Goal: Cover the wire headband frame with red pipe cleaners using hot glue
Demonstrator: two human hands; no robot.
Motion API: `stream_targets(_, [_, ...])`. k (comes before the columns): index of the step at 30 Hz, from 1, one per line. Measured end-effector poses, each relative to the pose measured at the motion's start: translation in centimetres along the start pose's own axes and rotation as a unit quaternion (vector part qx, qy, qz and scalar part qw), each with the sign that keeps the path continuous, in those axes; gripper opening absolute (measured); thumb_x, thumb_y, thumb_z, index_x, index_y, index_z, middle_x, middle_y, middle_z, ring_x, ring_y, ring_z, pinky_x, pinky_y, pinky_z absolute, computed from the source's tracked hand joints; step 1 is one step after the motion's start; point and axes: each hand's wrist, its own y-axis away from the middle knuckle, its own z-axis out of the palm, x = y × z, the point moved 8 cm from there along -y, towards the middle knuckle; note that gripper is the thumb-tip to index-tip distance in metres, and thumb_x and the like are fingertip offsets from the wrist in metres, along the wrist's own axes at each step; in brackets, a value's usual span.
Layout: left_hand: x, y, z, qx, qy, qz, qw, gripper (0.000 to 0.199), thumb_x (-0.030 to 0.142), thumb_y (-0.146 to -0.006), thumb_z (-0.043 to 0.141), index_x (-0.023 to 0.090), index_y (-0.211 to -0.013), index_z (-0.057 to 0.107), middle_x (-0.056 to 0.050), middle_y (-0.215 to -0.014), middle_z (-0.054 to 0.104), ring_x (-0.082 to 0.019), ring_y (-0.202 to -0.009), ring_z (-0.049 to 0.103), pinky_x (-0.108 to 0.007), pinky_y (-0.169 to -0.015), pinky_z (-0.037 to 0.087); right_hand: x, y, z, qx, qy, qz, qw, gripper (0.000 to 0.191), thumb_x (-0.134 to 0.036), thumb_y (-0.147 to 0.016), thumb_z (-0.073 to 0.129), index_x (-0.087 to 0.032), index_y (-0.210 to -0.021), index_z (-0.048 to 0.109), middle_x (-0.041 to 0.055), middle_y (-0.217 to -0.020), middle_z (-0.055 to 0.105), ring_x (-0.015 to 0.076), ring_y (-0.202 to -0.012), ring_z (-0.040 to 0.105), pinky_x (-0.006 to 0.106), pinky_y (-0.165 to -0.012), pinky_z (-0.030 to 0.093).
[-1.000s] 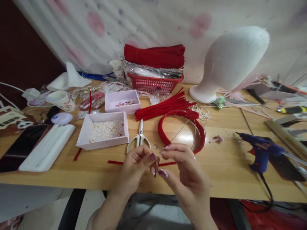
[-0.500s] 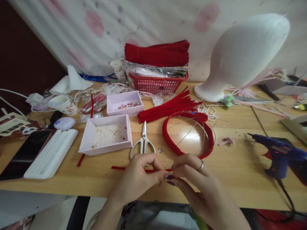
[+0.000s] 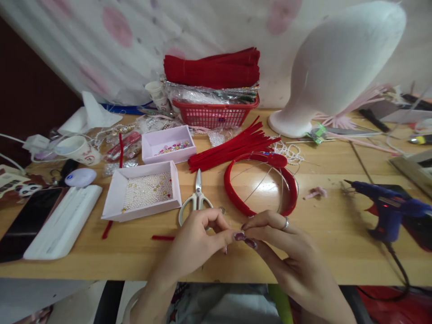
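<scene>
My left hand (image 3: 199, 243) and my right hand (image 3: 286, 252) meet above the near part of the table, their fingertips pinched close together. Whatever lies between them is too small and too covered to make out. A red fuzzy stem (image 3: 162, 237) shows just left of my left hand, its other end hidden behind that hand. Beyond the left hand lie white-handled scissors (image 3: 198, 193), blades pointing away, handles partly covered. A red fuzzy headband (image 3: 232, 193) with thin wires and a round red piece (image 3: 277, 160) rests just beyond my right hand.
Trays of beads (image 3: 111, 204) and gems (image 3: 151, 155) stand left of centre. Behind the headband lies a bundle of red stems (image 3: 222, 150), with a red basket (image 3: 216, 114) further back. A white foam head (image 3: 330, 76) and a blue glue gun (image 3: 388, 211) occupy the right.
The camera view has shifted slightly, so most table items appear further left. My fingertips stay pinched together, slightly adjusted; less of the red stem shows between the hands.
</scene>
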Motion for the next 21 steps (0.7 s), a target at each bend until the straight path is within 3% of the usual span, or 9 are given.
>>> stream_targets(6, [-0.6,0.0,1.5,-0.045,0.129,-0.034,0.990,0.045,0.050,-0.068,0.086,0.017,-0.065,0.056,0.005,-0.054,0.056,-0.006,-0.048,0.049,-0.019,-0.048,0.035,1.2,0.4,-0.2,0.010,-0.115,0.034,0.993,0.023,-0.010,-0.094,0.060,-0.027,-0.102,0.074,0.0013,-0.094,0.066,0.0129,-0.087,0.064,0.023,-0.076,0.052])
stream_targets(9, [-0.7,0.1,2.6,-0.055,0.210,-0.021,0.976,0.049,0.055,-0.068,0.085,0.017,-0.064,0.054,0.005,-0.051,0.055,-0.005,-0.045,0.046,-0.018,-0.046,0.034,2.2,0.8,-0.3,0.083,-0.174,0.078,0.978,0.016,-0.018,-0.095,0.063,-0.029,-0.096,0.075,0.0010,-0.097,0.065,0.0127,-0.093,0.063,0.021,-0.083,0.053])
stream_targets(11, [-0.8,0.1,3.1,-0.038,0.257,-0.005,0.966,0.048,0.055,-0.071,0.084,0.017,-0.066,0.054,0.006,-0.051,0.055,-0.004,-0.044,0.044,-0.017,-0.045,0.034,2.6,1.3,-0.2,0.135,-0.209,0.099,0.963,0.015,-0.026,-0.096,0.064,-0.031,-0.106,0.074,0.0024,-0.111,0.066,0.0150,-0.109,0.063,0.023,-0.094,0.052])
stream_targets(15, [-0.8,0.0,3.9,0.013,0.318,0.035,0.947,0.041,0.052,-0.075,0.082,0.016,-0.078,0.064,0.004,-0.060,0.060,-0.004,-0.047,0.049,-0.015,-0.046,0.038,2.5,1.4,2.3,0.083,-0.283,0.116,0.948,0.031,-0.035,-0.101,0.056,-0.038,-0.129,0.068,0.0030,-0.141,0.060,0.0224,-0.133,0.053,0.036,-0.111,0.046])
stream_targets(21, [-0.6,0.2,4.7,0.057,0.349,0.075,0.933,0.033,0.047,-0.078,0.081,0.017,-0.078,0.068,0.005,-0.058,0.058,-0.004,-0.049,0.049,-0.014,-0.049,0.041,2.6,1.3,3.2,0.086,-0.318,0.111,0.938,0.030,-0.034,-0.103,0.051,-0.039,-0.125,0.071,0.0001,-0.134,0.068,0.0225,-0.132,0.054,0.044,-0.119,0.036])
